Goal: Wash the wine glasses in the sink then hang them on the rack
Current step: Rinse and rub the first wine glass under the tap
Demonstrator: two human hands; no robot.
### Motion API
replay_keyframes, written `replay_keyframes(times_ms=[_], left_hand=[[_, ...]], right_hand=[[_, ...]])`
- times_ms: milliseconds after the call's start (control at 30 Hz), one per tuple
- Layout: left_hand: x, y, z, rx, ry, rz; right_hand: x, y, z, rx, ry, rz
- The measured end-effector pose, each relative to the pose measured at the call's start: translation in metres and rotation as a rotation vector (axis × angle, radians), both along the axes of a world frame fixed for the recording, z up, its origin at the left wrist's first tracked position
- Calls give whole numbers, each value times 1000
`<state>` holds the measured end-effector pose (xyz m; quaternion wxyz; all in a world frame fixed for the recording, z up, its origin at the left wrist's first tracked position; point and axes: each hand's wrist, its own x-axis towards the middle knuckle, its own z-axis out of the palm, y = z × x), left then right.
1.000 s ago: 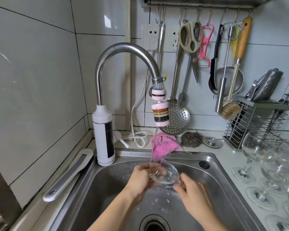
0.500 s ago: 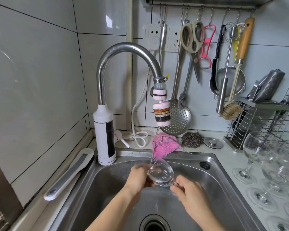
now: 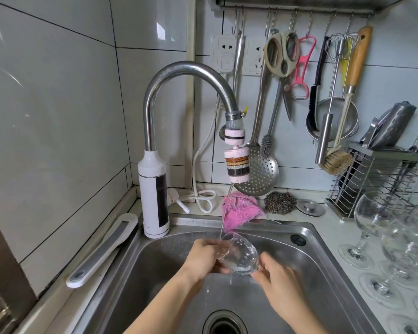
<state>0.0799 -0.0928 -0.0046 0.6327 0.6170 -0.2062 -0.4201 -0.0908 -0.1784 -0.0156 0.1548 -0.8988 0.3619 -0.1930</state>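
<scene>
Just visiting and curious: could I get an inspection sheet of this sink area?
Surface: steel sink, wet, water running.
Job's things: one wine glass tilted under the stream; more glasses upright on the right counter.
Clutter: pink cloth, scourer, sink plug behind the sink.
Hands: left hand and right hand both hold the wine glass.
Cables: white cable looped beside the faucet.
Surroundings: tiled wall, utensils hanging on a rail.

A person's 2 hands, the left hand point(image 3: 203, 257) and the right hand point(image 3: 279, 283), are bare (seen from a head-worn camera). The left forearm point(image 3: 164, 307) and the right forearm point(image 3: 307, 319) are likewise uncovered up to the bottom edge of the frame. The fingernails are too small to make out.
</scene>
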Motion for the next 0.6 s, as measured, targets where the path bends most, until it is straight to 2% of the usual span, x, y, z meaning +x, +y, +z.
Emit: replay_keyframes(times_ms=[67, 167, 400, 600], left_hand=[[-2, -1, -1, -4, 28, -6], [-3, -1, -2, 26, 40, -43], [-3, 1, -1, 56, -87, 32], [-4, 0, 3, 24, -7, 33]], right_hand=[[0, -1, 1, 68, -53, 4], [-2, 0, 5, 45, -104, -29], [3, 3, 4, -53, 33, -28], [0, -1, 2, -34, 25, 19]])
